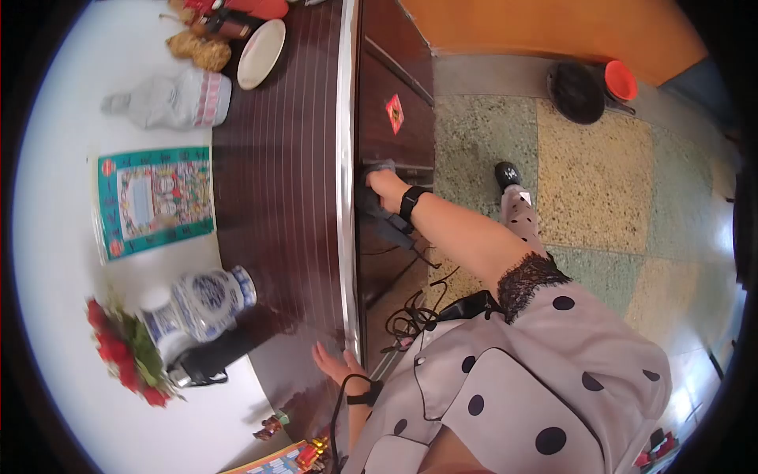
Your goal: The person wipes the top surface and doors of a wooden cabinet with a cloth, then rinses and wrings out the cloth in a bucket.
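One grey cloth (pixel 381 167) is at the bench's (pixel 296 142) front, bunched in the closed right hand (pixel 385 191); the left hand (pixel 345 370) is open, fingers spread by the edge. One vase (pixel 209 299), one bottle (pixel 170 103) and one plate (pixel 262 54) occupy the top; cables (pixel 407 320) tangle below.

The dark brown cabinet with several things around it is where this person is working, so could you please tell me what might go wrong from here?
The blue-and-white porcelain vase with red flowers could topple if the left hand swept across the cabinet top. The tangled black cables might snag if the right hand brought its dark grey cloth lower.
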The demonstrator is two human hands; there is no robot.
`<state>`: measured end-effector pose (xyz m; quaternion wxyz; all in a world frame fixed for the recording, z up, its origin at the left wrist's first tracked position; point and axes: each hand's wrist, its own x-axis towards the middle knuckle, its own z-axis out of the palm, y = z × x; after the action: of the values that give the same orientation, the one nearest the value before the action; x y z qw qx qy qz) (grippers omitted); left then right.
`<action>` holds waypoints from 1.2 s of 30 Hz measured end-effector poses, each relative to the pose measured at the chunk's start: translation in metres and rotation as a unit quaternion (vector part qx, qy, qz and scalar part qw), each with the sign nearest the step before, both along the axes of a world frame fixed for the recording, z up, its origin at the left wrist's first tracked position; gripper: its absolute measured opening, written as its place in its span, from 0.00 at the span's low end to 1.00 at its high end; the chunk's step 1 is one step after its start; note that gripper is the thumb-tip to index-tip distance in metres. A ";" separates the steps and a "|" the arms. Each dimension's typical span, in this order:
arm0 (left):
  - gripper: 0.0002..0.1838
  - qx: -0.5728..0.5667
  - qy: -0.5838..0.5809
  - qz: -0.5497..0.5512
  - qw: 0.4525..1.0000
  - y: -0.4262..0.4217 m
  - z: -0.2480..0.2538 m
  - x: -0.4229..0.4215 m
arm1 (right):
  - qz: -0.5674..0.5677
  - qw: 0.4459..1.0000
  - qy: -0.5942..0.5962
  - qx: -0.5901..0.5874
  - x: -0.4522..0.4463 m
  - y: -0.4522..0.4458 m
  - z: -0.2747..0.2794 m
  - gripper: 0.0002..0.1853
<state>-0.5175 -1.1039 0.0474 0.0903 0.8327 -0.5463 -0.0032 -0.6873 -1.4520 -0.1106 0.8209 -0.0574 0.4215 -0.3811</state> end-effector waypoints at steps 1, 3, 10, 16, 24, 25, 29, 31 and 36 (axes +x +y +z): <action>0.34 0.010 -0.014 -0.017 1.000 -0.039 0.002 -0.020 | 0.001 1.000 -0.008 0.008 -0.016 -0.029 0.009 0.14; 0.34 0.006 0.057 -0.083 0.995 -0.123 0.010 -0.063 | -0.030 0.999 0.033 0.007 -0.049 -0.085 0.021 0.13; 0.34 0.017 0.082 -0.170 0.982 -0.317 0.007 -0.131 | -0.093 0.993 0.069 0.033 -0.109 -0.247 0.030 0.13; 0.33 -0.003 0.035 -0.175 0.984 -0.351 -0.022 -0.141 | -0.099 0.970 0.181 -0.132 -0.144 -0.374 -0.008 0.10; 0.31 0.034 0.062 -0.208 0.976 -0.348 -0.019 -0.134 | -0.100 0.922 0.339 -0.158 -0.116 -0.319 0.000 0.22; 0.31 0.040 0.060 -0.215 0.974 -0.347 -0.019 -0.132 | -0.116 0.922 0.328 -0.171 -0.107 -0.293 0.004 0.21; 0.30 0.048 0.051 -0.239 0.968 -0.349 -0.018 -0.130 | -0.108 0.909 0.332 -0.228 -0.065 -0.188 0.003 0.17; 0.30 0.059 0.030 -0.247 0.967 -0.349 -0.016 -0.131 | -0.115 0.921 0.284 -0.241 -0.047 -0.153 0.003 0.16; 0.30 0.077 0.041 -0.203 0.975 -0.349 -0.022 -0.133 | -0.189 0.881 0.348 -0.258 -0.047 -0.184 0.015 0.12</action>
<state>-0.6501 -1.4528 0.0258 0.0453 0.7080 -0.6980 -0.0974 -0.7344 -1.6362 -0.0958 0.4901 -0.3155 0.5695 -0.5796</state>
